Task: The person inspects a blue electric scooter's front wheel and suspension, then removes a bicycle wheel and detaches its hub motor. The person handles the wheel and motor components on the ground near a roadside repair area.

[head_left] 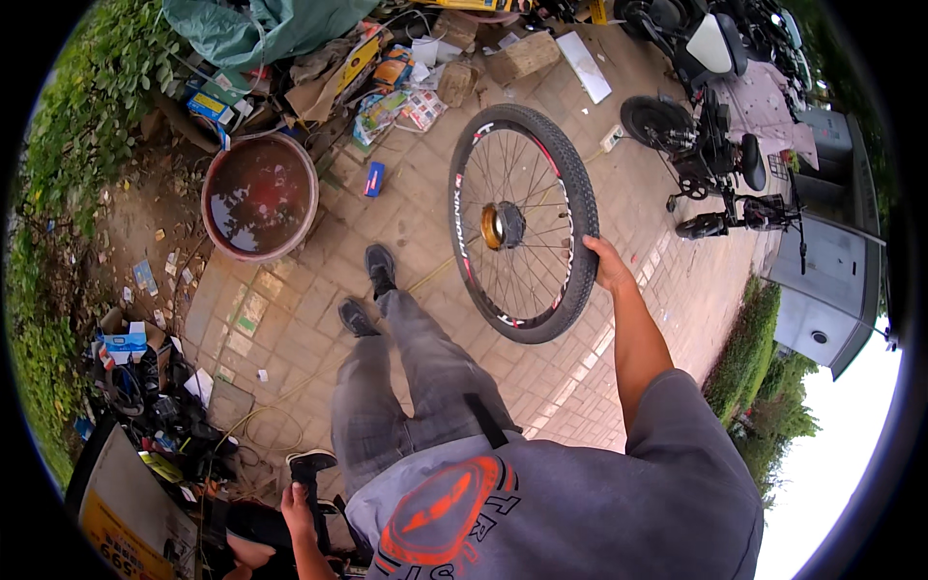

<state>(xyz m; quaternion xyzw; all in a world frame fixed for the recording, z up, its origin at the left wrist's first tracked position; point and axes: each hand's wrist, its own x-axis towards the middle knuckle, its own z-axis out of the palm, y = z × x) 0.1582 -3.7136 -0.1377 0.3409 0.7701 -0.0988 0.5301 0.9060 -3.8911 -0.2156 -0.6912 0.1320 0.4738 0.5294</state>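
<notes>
My right hand is closed on the outer edge of a bicycle wheel, fingers gripping the black knobby tire. The wheel is held tilted in front of me, over the paving. It has a black rim with red and white markings, thin spokes and a gold-coloured hub. Low at the left, my left hand has its fingers curled at a dark upright thing with a pale edge. What exactly it grips I cannot make out.
A round tub of murky water stands at the left, a small blue box beside it. Cardboard and wood scraps lie at the back. Small bikes stand right. Dark clutter fills the lower left; a yellow hose crosses the paving.
</notes>
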